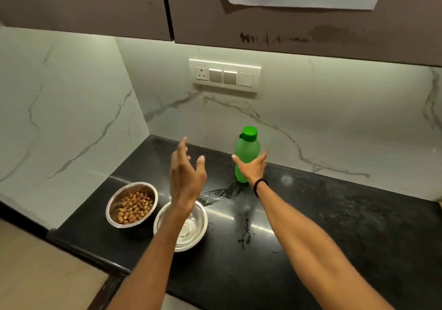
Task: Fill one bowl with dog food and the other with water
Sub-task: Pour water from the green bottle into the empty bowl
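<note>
Two steel bowls stand near the counter's left end. The left bowl [114, 210] holds brown and yellow dog food pieces. The right bowl [191, 232] has clear water in it and is partly hidden by my left forearm. A green plastic bottle [247, 149] with its green cap on stands upright by the back wall. My right hand [252, 168] is at the bottle's lower half, thumb and fingers spread to either side; whether it touches the bottle is unclear. My left hand [186, 171] hovers above the bowls with fingers loosely spread, holding nothing.
The black stone counter [334, 226] has a water puddle [218, 193] between the bottle and the bowls, and more drops further forward. A switch panel [224, 75] sits on the marble back wall. Cabinets hang overhead. The counter's left edge drops off beside the bowls.
</note>
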